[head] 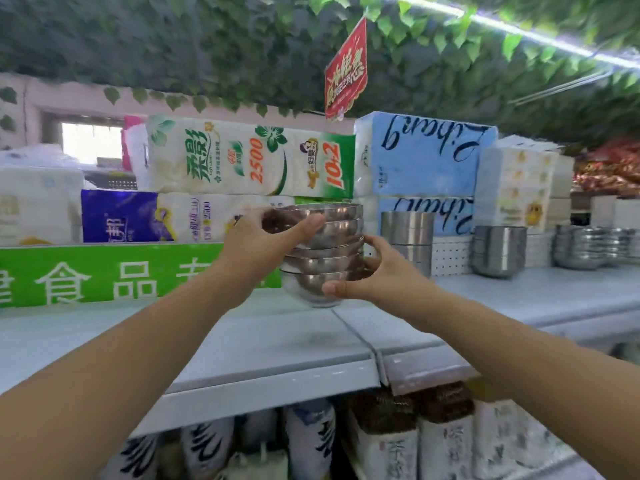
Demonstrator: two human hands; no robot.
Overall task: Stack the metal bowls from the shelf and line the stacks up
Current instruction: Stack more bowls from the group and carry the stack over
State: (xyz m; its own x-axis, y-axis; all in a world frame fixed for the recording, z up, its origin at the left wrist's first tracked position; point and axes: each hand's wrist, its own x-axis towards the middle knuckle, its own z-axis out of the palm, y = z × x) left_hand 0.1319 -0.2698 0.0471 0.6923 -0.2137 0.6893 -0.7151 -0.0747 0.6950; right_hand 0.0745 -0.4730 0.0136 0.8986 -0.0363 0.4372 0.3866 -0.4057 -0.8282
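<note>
Both hands: on one stack, one from each side.
Left hand (263, 237): wraps the upper bowls from the left, thumb laid across the front of the second bowl, fingers hidden round the back.
Bowl stack (332, 244): about five nested metal bowls, rims up, long axis near upright. It sits between the two hands with its foot at the shelf (242, 341) board; touching or just clear, I can't tell from here.
Right hand (377, 271): cups the lower bowls from the right, thumb pressed on the front of the bottom bowl, fingers curled round the far side.
Grip height: left high, right low, so the column is braced near both ends.
Row to the right: tall steel tins (408, 223) just beside the right hand, then a squat steel stack (498, 251), then low bowls (585, 249) far right, all along the back of the same shelf.
Way to go: rightward and back, I'd judge. The right hand is nearer that row, so it would lead.
</note>
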